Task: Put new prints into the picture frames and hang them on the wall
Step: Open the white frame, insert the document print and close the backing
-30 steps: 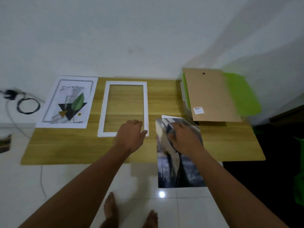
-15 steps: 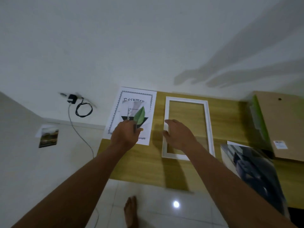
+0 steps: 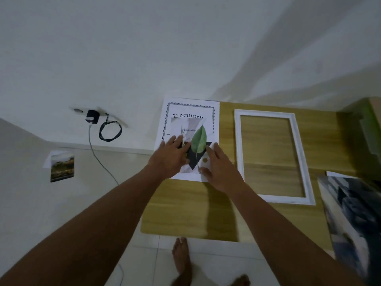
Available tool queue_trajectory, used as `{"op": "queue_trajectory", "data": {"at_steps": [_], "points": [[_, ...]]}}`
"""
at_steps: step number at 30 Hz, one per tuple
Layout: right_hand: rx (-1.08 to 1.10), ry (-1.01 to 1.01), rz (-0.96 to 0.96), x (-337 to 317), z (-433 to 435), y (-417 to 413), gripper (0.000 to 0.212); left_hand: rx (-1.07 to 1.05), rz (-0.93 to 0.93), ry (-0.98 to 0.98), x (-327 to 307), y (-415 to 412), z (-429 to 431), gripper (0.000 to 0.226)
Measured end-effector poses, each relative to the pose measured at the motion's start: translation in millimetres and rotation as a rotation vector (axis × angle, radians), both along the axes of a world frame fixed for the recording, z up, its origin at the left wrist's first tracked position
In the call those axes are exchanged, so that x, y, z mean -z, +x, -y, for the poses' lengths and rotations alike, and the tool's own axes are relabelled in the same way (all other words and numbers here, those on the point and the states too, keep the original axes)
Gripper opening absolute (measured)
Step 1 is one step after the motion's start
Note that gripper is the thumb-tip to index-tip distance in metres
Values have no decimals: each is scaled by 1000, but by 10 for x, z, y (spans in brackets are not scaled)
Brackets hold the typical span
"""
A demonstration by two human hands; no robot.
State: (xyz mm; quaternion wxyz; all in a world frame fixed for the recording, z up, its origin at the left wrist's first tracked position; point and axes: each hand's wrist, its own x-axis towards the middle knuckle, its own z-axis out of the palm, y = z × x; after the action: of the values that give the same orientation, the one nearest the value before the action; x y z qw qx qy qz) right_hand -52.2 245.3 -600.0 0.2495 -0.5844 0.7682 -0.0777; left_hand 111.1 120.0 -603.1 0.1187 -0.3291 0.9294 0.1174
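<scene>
Risks first. The leaf print [image 3: 190,112] sits left of the frame [image 3: 239,149], at the table [image 3: 185,213] corner, with its far edge poking past the tabletop. A careless drag could tip it off or crease that edge. Flat palms give no real hold, so sliding could wrinkle or skew the paper. It could also snag on the frame's raised left rail instead of dropping inside. The leaf picture may be a loose sheet on a bordered page, which is hard to tell through the blur; if so, the two could slip apart.

Left hand [image 3: 171,156]: fingers straight and spread, pressing the print's lower left. Right hand [image 3: 219,169]: fingers straight, flat on the lower right corner, just beside the frame's left rail. Neither grips anything. The print lies under both hands, near the frame but apart from it. A dark print [image 3: 354,213] lies right of the frame, untouched.
</scene>
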Motion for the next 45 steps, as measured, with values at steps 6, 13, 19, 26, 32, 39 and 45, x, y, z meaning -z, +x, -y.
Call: {"op": "queue_trajectory", "data": {"at_steps": [6, 13, 19, 26, 32, 39, 45], "points": [[-46, 28, -82, 138, -125, -6, 87, 23, 0, -48, 43, -6, 32, 66], [-41, 13, -48, 165, -153, -10, 98, -18, 12, -36, 56, 0, 81, 67], [-27, -6, 27, 172, -262, -40, 107, -18, 24, -30, -5, -20, 130, 68], [29, 18, 89, 62, -458, 56, 112, -13, 59, -45, 47, 22, 192, 71], [-24, 18, -19, 13, -517, 283, 90, 44, 50, -54, 74, -9, 321, 69], [-48, 0, -31, 10, -617, 487, 73, 75, 31, -57, 11, 23, 414, 68], [20, -15, -29, 63, -629, 487, 81, 81, 24, -74, 24, 13, 506, 68]]}}
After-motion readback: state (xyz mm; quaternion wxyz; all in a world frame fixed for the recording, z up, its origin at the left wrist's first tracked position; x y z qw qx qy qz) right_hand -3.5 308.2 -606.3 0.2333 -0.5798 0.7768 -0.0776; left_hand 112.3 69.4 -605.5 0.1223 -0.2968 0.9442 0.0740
